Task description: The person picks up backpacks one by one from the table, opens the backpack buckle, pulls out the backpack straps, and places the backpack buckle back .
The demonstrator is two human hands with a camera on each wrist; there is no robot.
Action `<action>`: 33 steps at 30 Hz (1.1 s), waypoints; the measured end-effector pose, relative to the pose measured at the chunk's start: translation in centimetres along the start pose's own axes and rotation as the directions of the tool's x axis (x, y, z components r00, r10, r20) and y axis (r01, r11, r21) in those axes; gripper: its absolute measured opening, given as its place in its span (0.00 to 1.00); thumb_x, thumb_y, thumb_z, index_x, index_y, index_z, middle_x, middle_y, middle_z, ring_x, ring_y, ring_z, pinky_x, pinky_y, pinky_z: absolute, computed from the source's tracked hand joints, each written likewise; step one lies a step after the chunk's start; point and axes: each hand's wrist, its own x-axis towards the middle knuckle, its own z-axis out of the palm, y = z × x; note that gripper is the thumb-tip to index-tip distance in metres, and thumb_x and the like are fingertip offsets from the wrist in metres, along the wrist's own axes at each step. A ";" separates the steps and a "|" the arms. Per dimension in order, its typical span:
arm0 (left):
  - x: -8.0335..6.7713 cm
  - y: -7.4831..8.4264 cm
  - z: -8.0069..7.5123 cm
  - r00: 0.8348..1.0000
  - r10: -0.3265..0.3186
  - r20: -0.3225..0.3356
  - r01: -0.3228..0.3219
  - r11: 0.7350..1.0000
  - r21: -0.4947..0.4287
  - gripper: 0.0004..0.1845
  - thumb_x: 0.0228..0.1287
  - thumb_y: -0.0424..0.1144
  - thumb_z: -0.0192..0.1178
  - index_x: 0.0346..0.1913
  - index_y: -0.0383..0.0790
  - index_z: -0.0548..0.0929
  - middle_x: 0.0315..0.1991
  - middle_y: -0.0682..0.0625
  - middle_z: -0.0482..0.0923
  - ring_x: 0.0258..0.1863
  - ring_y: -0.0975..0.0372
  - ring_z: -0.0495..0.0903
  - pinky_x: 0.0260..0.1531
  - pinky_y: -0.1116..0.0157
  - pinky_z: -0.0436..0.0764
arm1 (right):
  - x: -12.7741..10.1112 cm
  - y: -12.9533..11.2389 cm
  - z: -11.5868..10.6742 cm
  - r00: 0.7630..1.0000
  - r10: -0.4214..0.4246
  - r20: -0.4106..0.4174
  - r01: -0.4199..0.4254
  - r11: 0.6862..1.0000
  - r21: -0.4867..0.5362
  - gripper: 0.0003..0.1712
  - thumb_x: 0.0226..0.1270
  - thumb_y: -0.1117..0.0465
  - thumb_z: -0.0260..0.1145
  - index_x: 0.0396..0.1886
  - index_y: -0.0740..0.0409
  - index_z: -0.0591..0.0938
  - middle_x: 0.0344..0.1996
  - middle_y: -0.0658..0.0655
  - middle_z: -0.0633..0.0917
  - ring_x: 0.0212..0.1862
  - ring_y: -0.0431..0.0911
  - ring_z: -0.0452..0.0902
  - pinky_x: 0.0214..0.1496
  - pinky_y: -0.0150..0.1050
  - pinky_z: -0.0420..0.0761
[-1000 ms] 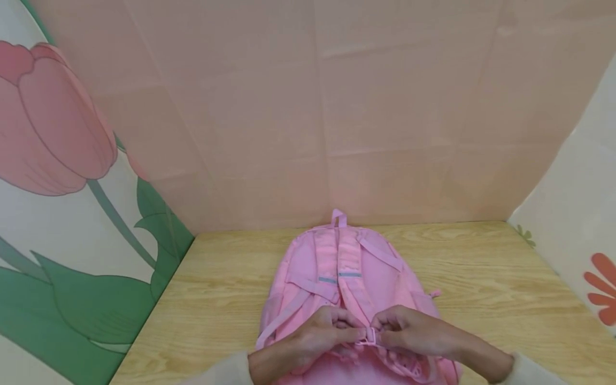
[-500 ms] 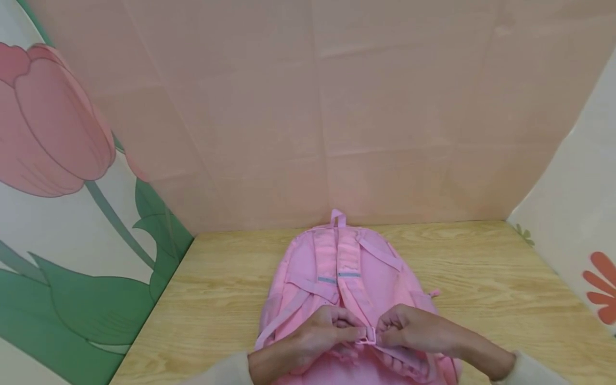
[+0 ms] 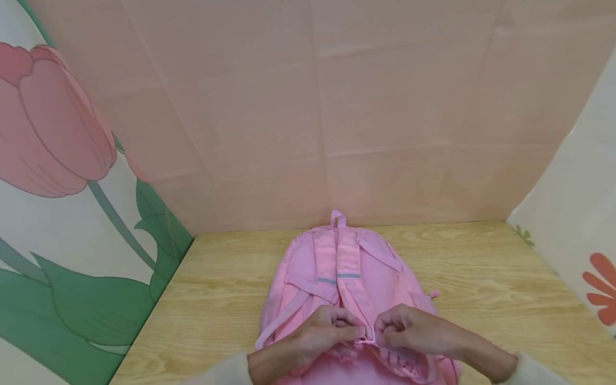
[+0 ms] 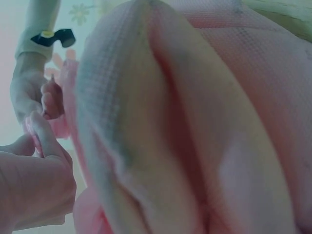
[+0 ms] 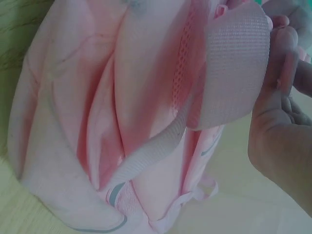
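Note:
A pink backpack (image 3: 385,262) lies on the wooden table with its padded shoulder straps (image 3: 349,256) facing up. Low on the bag, my left hand (image 3: 324,329) pinches a pink plastic buckle (image 3: 369,335) between thumb and curled fingers. Just right of the buckle, my right hand (image 3: 416,329) grips a pink webbing strap (image 5: 236,68) that runs to it; the fingertips hide the strap's end. In the right wrist view the webbing loops broadly beside the right hand (image 5: 280,122). Both hands nearly meet at the buckle in the left wrist view, where the left hand (image 4: 39,187) is nearer.
The wooden table (image 3: 486,278) extends on both sides of the bag. A plain pinkish backdrop (image 3: 317,117) rises behind it. Flower-printed panels (image 3: 58,123) border the left and right. A carry loop (image 3: 339,218) sticks up at the bag's top.
My right hand has shifted very slightly about the buckle, and the strap hanging beneath it has swung a little. The left hand and the backpack stay where they were.

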 end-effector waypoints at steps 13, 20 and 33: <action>0.1 0.0 0.0 1.000 0.001 0.022 -0.001 1.000 0.019 0.09 0.63 0.36 0.68 0.41 0.34 0.84 0.30 0.50 0.86 0.23 0.65 0.83 0.29 0.67 0.88 | 0.4 0.0 0.2 0.999 -0.043 0.020 0.043 0.999 0.032 0.12 0.75 0.68 0.55 0.39 0.77 0.78 0.26 0.51 0.84 0.26 0.35 0.79 0.27 0.22 0.79; 0.1 -0.3 -0.1 0.999 0.011 0.045 -0.012 1.000 0.024 0.10 0.63 0.38 0.68 0.42 0.35 0.85 0.30 0.49 0.87 0.23 0.65 0.84 0.27 0.68 0.87 | 0.4 0.0 0.3 0.999 -0.043 0.014 0.043 0.999 0.022 0.10 0.73 0.69 0.55 0.40 0.77 0.78 0.26 0.50 0.84 0.26 0.34 0.78 0.26 0.21 0.78; 0.1 -0.2 -0.2 0.999 0.019 0.032 -0.019 1.000 0.010 0.09 0.63 0.37 0.68 0.42 0.34 0.84 0.30 0.50 0.86 0.23 0.65 0.83 0.28 0.67 0.88 | 0.1 -0.3 0.2 0.998 0.064 -0.024 -0.064 0.998 0.008 0.16 0.74 0.65 0.58 0.34 0.79 0.73 0.20 0.47 0.79 0.19 0.33 0.74 0.20 0.22 0.76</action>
